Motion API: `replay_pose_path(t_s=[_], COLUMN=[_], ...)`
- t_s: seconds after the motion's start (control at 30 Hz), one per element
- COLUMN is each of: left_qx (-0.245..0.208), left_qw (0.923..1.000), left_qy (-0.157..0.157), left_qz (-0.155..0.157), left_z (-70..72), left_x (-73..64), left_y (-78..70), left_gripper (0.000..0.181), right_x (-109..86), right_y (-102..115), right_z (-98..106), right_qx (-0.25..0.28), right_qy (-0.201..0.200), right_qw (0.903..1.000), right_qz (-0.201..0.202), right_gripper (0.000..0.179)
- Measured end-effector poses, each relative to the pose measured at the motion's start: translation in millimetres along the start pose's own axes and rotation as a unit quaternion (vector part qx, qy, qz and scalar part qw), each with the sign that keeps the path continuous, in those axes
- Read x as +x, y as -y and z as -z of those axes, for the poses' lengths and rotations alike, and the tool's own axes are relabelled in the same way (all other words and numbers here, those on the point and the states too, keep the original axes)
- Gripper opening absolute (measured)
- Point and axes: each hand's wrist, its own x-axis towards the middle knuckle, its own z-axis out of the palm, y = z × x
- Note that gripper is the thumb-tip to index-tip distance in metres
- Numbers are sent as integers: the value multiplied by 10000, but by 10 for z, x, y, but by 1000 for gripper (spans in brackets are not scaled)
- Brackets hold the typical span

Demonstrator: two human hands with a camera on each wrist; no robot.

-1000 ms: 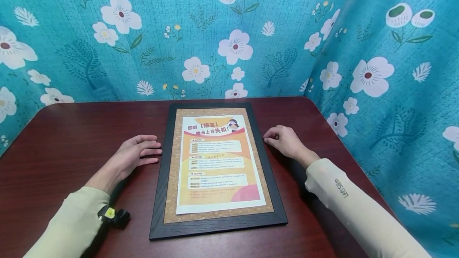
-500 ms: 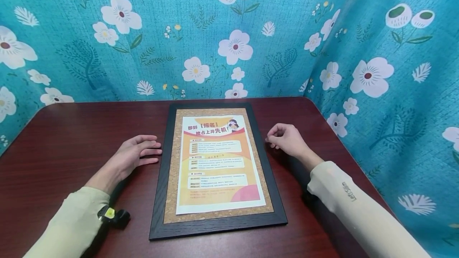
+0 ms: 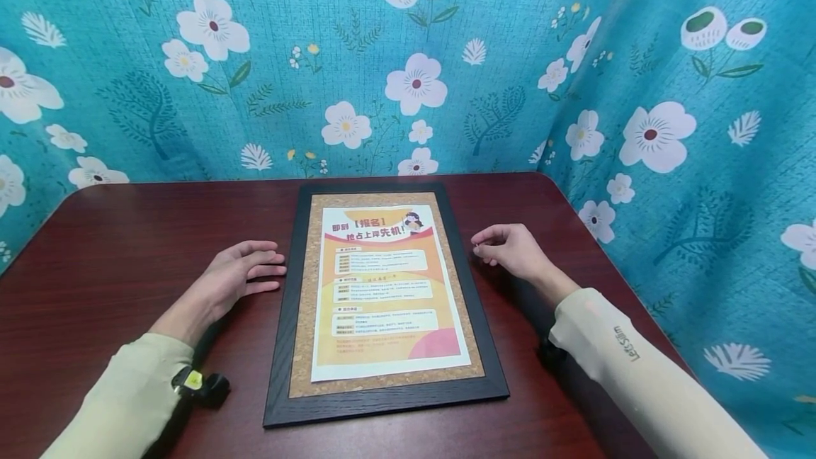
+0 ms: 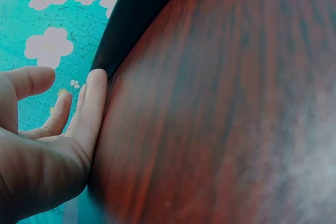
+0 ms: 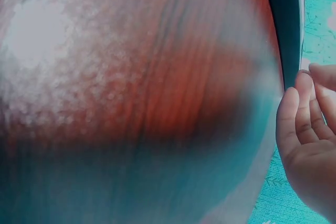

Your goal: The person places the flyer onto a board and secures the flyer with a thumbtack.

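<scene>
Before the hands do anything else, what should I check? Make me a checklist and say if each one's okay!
1. Black frame flat on the table: ok.
2. Paper inside the frame, with cork showing around it: ok.
3. Left hand off the paper: ok, it's beside the frame.
4. Right hand off the paper: ok, it's on the other side.
5. What tiny thing the right hand seems to pinch: cannot tell, too small.

Illegible print [image 3: 385, 317], tiny item [image 3: 476, 247] in right fingers [image 3: 491, 234], perhaps pale
</scene>
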Motion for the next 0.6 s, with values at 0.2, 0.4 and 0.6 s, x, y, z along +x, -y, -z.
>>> replay_pose_path(t_s=[0.2, 0.4, 0.6], left_qx=[6, 44, 48], left_qw=[10000, 9999, 10000], left_qy=[23, 23, 17], left_qz=[-57, -88, -77], left_z=[8, 10, 6], left_x=[5, 2, 5], left_y=[6, 13, 12], left_gripper=[55, 56, 56], right_x=[-8, -27, -34], right_y=[5, 26, 40], right_z=[11, 47, 65], right_qx=[-149, -149, -117], right_qy=[-1, 87, 107], right_qw=[9999, 9998, 9999], right_qz=[47, 54, 3], right_gripper=[18, 21, 24])
